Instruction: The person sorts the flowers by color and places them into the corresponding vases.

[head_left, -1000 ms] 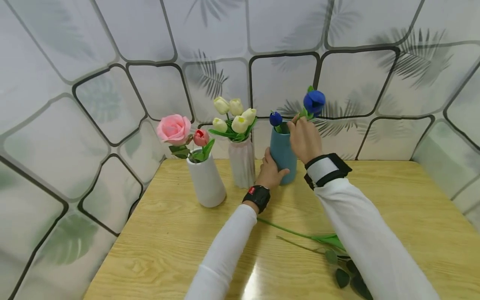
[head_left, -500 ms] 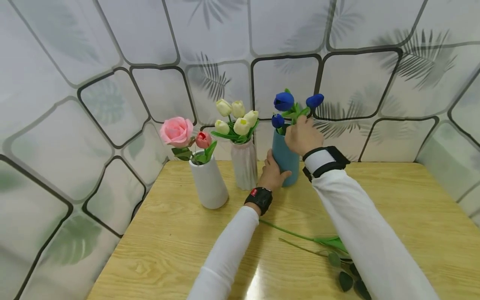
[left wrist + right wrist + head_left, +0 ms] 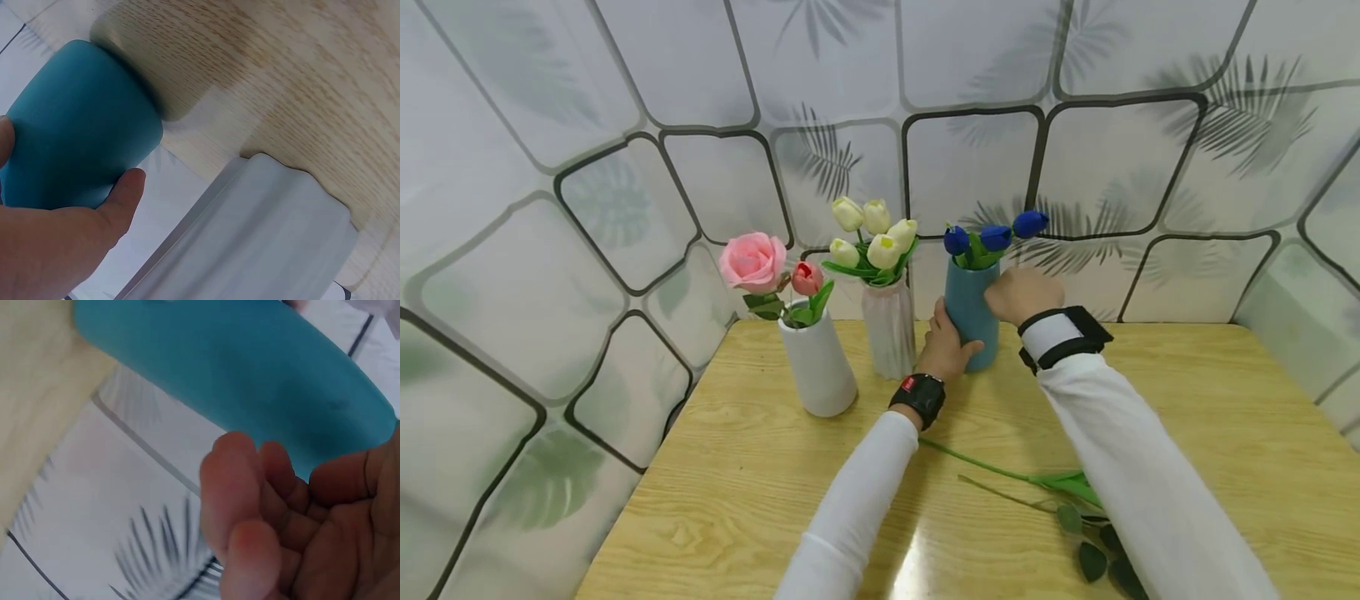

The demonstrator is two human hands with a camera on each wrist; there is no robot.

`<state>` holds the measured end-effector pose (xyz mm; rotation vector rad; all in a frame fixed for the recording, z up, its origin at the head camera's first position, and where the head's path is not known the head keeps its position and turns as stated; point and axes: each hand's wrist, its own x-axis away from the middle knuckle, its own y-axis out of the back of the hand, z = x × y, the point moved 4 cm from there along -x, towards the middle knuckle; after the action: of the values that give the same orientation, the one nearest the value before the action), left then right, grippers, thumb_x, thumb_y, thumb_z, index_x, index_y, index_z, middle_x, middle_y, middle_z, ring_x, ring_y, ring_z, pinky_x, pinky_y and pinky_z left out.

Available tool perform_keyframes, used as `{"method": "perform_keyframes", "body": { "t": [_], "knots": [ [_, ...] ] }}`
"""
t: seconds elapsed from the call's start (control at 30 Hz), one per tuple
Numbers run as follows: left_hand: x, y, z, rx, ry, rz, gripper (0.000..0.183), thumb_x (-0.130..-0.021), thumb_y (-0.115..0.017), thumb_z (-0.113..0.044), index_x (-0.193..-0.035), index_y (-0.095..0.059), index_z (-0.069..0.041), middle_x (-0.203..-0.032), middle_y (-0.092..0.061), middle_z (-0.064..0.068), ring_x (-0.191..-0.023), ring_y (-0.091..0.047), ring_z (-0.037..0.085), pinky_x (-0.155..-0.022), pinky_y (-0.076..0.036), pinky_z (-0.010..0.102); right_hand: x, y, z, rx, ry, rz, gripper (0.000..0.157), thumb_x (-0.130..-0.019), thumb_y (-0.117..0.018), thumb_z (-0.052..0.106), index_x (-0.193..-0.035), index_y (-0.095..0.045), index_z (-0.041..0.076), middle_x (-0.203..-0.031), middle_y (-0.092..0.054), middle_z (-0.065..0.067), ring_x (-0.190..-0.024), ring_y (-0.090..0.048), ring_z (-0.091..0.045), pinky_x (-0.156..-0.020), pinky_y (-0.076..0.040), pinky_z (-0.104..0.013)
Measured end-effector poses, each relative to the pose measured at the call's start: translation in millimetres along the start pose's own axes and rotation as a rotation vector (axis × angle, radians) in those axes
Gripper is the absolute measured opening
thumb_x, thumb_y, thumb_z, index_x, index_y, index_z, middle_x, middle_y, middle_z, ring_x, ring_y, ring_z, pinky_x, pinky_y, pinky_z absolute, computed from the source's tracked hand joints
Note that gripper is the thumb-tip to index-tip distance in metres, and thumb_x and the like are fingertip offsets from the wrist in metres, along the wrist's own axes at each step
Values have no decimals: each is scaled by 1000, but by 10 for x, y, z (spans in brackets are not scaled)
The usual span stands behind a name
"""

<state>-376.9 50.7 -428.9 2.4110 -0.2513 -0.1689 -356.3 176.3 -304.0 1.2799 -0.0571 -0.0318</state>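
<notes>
My left hand (image 3: 946,348) grips the lower part of a blue vase (image 3: 967,300), thumb on the near side and fingers on its left. In the left wrist view the fingers and thumb lie around the vase's teal wall (image 3: 75,125). Three blue tulips (image 3: 996,238) stand in its mouth with their green leaves. Beside the vase's upper right side is my right hand (image 3: 1024,295). The right wrist view shows that hand (image 3: 294,519) with loosely curled fingers and nothing in them, close to the vase (image 3: 250,369).
A ribbed pale vase (image 3: 889,329) of cream tulips (image 3: 880,233) stands just left. Farther left, a white vase (image 3: 817,367) holds a pink rose (image 3: 752,263) and a red tulip (image 3: 807,278). Green stems (image 3: 992,471) and dark leaves (image 3: 1092,562) lie on the wooden table (image 3: 737,500).
The blue tulip my right hand held went down into the blue vase, and its blooms now sit low at the mouth. My right hand let go and moved lower. The left hand stayed on the vase.
</notes>
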Motion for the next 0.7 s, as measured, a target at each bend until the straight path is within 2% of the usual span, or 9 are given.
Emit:
{"method": "perform_keyframes", "body": {
  "t": [0.2,0.3,0.5,0.6,0.63,0.7],
  "knots": [
    [29,10,7,0,-19,-13,95,-97,-64,-35,-158,3,-8,-157,-22,27,-134,-40,48,-102,-43,53,62,-290,-112,-8,17,42,34,-90,-35,16,-59,-49,12,-67,-55,-12,-61,-53,-28,-52,-42,-39],
    [30,-7,17,-10,-16,-30,95,-96,-65,-35,-157,1,-6,-155,-26,27,-132,-42,48,-102,-43,53,92,-440,-159,-12,20,77,35,-91,-35,16,-60,-50,12,-69,-56,-13,-61,-52,-28,-52,-41,-40],
    [82,-24,1,-56,63,-9,90,-98,-64,-34,-157,-3,-4,-150,-32,28,-129,-46,46,-100,-45,51,166,-730,-238,25,42,188,41,-99,-34,18,-66,-56,9,-73,-60,-14,-63,-55,-28,-56,-45,-41],
    [130,-10,-10,-85,98,16,82,-100,-59,-26,-157,-5,-3,-148,-35,29,-126,-48,46,-98,-46,51,221,-855,-263,51,86,187,38,-100,-36,16,-71,-59,6,-71,-60,-15,-62,-57,-27,-56,-46,-41],
    [147,-6,-10,-99,107,29,80,-100,-58,-25,-157,-5,-2,-148,-35,29,-124,-50,46,-97,-46,51,247,-892,-269,47,115,175,33,-98,-39,14,-75,-62,5,-69,-59,-14,-60,-56,-26,-54,-45,-40],
    [182,-6,-7,-138,112,51,77,-101,-55,-23,-156,-7,0,-146,-38,29,-120,-54,46,-95,-48,51,314,-966,-280,48,161,172,28,-96,-46,10,-72,-59,6,-60,-52,-9,-54,-50,-22,-50,-42,-36]
  ]
}}
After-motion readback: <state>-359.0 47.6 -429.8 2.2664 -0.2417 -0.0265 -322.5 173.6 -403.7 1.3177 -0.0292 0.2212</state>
